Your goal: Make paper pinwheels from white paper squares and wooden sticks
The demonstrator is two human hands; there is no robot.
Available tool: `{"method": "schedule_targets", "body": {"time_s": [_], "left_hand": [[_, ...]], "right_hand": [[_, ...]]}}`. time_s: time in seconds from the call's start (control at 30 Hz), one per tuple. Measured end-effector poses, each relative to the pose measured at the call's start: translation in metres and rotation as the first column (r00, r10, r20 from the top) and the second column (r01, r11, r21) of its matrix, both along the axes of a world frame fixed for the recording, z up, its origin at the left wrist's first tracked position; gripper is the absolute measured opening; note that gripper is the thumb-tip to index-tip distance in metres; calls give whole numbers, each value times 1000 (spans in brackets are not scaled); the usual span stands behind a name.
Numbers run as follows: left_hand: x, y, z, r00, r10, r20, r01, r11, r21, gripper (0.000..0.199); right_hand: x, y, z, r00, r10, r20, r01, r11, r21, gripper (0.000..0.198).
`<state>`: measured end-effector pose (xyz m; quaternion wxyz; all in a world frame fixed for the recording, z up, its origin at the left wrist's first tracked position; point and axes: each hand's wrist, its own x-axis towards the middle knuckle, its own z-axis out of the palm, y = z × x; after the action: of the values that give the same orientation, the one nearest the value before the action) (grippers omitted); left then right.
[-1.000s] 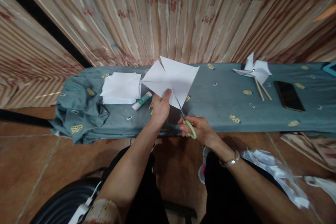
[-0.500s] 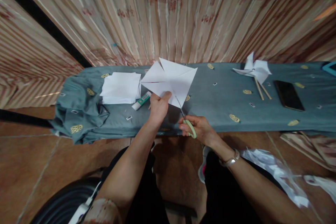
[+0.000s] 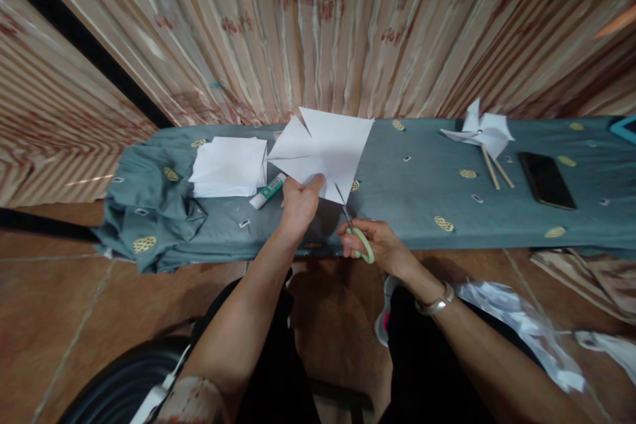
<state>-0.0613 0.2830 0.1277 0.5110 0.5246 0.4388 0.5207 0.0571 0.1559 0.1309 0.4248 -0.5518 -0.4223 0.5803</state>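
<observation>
My left hand point(image 3: 301, 202) pinches the lower edge of a white paper sheet point(image 3: 328, 142), thumb on top. Slits run inward from the sheet's upper-left and left corners. In my right hand point(image 3: 375, 242) is a pair of scissors point(image 3: 362, 242) with light green handles. The blades lie at the sheet's lower corner, pointing toward its middle. Just left of my left hand, a glue stick point(image 3: 268, 191) with a green and white label rests on the cloth. Further left is a stack of white paper sheets point(image 3: 228, 167).
A grey-green patterned cloth point(image 3: 422, 179) covers the long bench. On its right side lie a white paper pinwheel point(image 3: 484, 132) with wooden sticks point(image 3: 491, 169) and a black phone point(image 3: 546, 180). A pleated curtain point(image 3: 318, 26) hangs behind. Plastic wrapping point(image 3: 521, 324) lies on the floor at right.
The right corner of the held sheet has lifted slightly. The scissors have shifted a little down and right at the lower corner. My left hand keeps its grip in nearly the same spot.
</observation>
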Motion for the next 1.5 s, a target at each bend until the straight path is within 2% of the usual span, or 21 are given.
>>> {"method": "schedule_targets", "body": {"time_s": [0.17, 0.33, 0.6, 0.77, 1.17, 1.5], "left_hand": [[1, -3, 2, 999, -49, 9, 48, 999, 24, 12], [2, -5, 5, 999, -40, 22, 40, 999, -7, 17], [4, -16, 4, 990, -137, -24, 138, 990, 2, 14], [4, -22, 8, 988, -142, -61, 140, 990, -34, 12], [5, -26, 15, 985, -172, -30, 170, 983, -76, 11], [6, -25, 14, 986, -160, -50, 156, 985, -75, 13]], "right_hand": [[1, 1, 2, 1000, 1, 2, -1, 1000, -5, 48], [0, 1, 4, 1000, -5, 26, 5, 1000, -3, 48], [3, 3, 4, 999, -51, 16, 50, 999, 9, 47], [5, 4, 2, 997, -70, 28, 69, 997, 36, 48], [8, 4, 1, 998, -65, 17, 63, 995, 73, 40], [5, 5, -3, 996, -88, 2, 88, 995, 41, 44]]}}
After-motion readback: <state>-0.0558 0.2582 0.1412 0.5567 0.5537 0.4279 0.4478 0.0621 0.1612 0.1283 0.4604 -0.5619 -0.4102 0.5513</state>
